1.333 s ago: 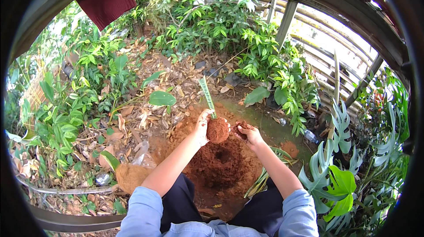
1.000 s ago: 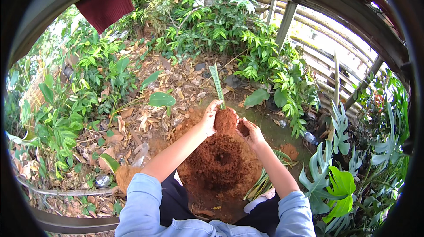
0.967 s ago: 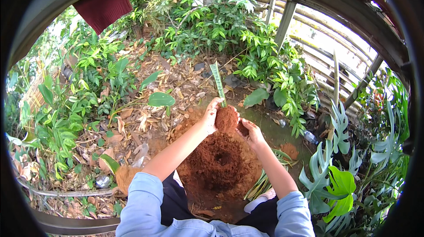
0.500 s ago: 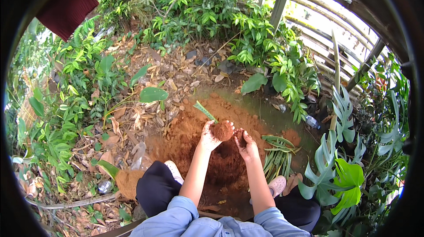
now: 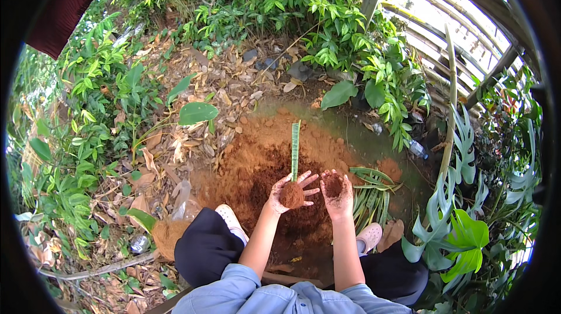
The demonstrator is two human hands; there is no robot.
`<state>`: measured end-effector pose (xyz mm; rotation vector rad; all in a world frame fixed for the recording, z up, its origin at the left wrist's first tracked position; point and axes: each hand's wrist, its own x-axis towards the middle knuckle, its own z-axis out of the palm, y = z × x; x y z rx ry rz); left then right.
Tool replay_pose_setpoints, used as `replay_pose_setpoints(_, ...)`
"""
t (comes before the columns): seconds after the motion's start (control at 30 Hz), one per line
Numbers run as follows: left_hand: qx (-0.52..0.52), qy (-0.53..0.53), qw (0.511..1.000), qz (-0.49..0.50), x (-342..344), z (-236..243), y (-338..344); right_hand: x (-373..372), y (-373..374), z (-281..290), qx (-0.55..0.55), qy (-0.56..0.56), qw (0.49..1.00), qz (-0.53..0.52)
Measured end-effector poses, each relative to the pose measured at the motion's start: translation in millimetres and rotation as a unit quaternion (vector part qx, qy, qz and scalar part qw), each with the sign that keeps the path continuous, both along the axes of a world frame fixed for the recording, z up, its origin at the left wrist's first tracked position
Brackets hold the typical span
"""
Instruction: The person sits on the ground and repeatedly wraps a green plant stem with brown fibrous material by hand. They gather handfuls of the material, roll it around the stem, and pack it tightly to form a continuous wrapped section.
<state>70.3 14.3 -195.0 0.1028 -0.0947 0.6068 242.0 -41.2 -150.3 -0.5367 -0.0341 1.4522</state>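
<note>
A brown ball of soil or fibre (image 5: 291,196) rests in the palm of my left hand (image 5: 273,200), whose fingers are spread beside it. From the ball a banded green snake plant leaf cutting (image 5: 295,149) stands upright. My right hand (image 5: 341,207) is cupped, palm up, around a handful of dark brown soil (image 5: 333,186). Both hands hover over a mound of loose reddish soil (image 5: 257,133). To the right of my right hand lies a pile of long striped leaves (image 5: 371,206).
My clogs (image 5: 369,235) flank the mound. A fibrous brown lump (image 5: 166,238) lies by my left knee, near clear plastic (image 5: 182,194). Farther right are a plastic bottle (image 5: 417,149) and large split leaves (image 5: 464,238). Leafy shrubs and a bamboo fence (image 5: 447,19) stand behind.
My left hand has turned, bringing the tilted leaf cutting upright and the ball lower. My right hand has moved slightly right and rolled palm up, showing the soil in it.
</note>
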Motion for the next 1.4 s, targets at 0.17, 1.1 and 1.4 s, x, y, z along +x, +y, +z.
replay_pose_setpoints(0.17,-0.029,-0.021,0.999,-0.019,7,7,-8,-17,0,6,0.008,-0.03,1.0,0.0)
replay_pose_setpoints(1.1,-0.088,0.077,0.987,0.108,30,26,-15,-49,13,15,0.02,-0.085,0.991,-0.098)
replay_pose_setpoints(1.4,-0.146,0.225,0.957,0.111,38,22,-16,-47,14,2,0.036,-0.027,0.993,-0.112)
